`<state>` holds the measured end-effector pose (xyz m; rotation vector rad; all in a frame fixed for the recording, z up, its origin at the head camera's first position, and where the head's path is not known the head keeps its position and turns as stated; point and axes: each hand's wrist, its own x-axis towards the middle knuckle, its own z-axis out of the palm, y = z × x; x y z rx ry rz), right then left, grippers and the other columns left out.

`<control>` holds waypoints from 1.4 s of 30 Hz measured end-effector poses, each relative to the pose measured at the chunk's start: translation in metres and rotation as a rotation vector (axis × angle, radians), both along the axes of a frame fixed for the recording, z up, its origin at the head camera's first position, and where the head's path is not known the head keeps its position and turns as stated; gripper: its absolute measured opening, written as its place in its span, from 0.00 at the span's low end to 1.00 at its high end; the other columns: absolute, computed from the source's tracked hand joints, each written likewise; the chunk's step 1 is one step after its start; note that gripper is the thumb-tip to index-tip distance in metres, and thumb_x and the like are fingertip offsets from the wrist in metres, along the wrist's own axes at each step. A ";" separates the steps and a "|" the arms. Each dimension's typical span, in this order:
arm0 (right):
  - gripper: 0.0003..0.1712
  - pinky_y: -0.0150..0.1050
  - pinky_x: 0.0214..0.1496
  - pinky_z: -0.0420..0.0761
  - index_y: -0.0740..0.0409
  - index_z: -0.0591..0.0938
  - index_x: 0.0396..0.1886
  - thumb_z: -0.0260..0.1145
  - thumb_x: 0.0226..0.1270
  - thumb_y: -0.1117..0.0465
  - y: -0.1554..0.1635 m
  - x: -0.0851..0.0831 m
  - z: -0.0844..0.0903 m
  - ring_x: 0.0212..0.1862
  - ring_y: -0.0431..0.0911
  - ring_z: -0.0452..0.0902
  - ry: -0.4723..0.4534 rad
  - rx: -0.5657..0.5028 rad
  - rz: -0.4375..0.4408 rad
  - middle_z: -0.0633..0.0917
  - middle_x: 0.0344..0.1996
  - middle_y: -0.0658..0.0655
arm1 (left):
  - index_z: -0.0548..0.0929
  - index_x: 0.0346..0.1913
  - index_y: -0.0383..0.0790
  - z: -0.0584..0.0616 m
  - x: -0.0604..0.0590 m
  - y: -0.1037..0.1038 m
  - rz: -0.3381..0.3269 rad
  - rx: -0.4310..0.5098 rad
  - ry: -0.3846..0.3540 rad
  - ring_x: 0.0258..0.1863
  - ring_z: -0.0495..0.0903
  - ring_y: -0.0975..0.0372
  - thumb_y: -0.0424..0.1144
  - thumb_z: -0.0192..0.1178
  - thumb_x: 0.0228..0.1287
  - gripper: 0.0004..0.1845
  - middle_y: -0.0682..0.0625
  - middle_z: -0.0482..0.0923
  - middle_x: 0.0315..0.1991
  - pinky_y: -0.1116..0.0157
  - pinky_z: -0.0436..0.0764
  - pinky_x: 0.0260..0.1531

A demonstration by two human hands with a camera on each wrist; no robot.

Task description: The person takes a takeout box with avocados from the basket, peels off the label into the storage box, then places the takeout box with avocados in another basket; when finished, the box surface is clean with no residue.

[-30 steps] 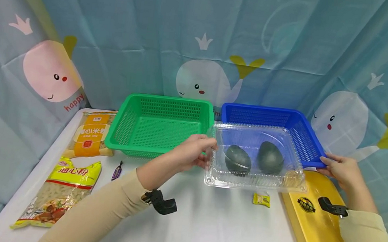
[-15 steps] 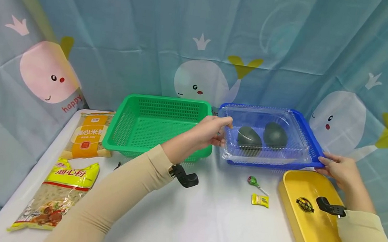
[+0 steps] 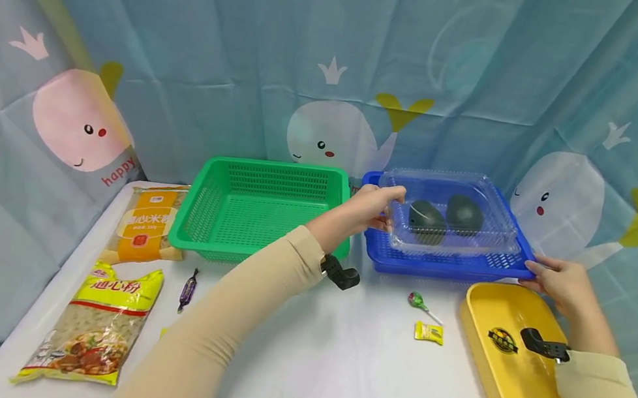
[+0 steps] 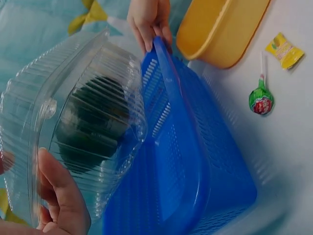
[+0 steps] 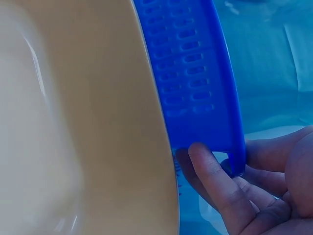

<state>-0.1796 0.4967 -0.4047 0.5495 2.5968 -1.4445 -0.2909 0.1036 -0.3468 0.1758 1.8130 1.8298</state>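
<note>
My left hand grips the left edge of a clear plastic clamshell box. Inside the box lie two dark green fruits that look like avocados. In the head view the box overlaps the opening of the blue basket; in the left wrist view it is tilted, with thumb and fingers at its rim. My right hand pinches the blue basket's front right corner, thumb and fingers on either side of the rim in the right wrist view.
A green basket stands left of the blue one, a yellow tray at front right. A lollipop and a yellow-wrapped candy lie in front. Left are two food bags and a purple-wrapped candy.
My left hand has carried the clear box back and to the right, from in front of the blue basket to over it. My right hand has stayed on the basket's corner.
</note>
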 end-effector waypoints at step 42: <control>0.36 0.38 0.42 0.88 0.73 0.54 0.76 0.50 0.82 0.53 -0.007 0.001 0.004 0.34 0.42 0.89 -0.008 0.042 -0.020 0.86 0.32 0.53 | 0.79 0.33 0.40 -0.038 -0.006 0.055 0.116 -0.538 0.152 0.36 0.87 0.53 0.50 0.63 0.70 0.16 0.46 0.81 0.42 0.62 0.85 0.31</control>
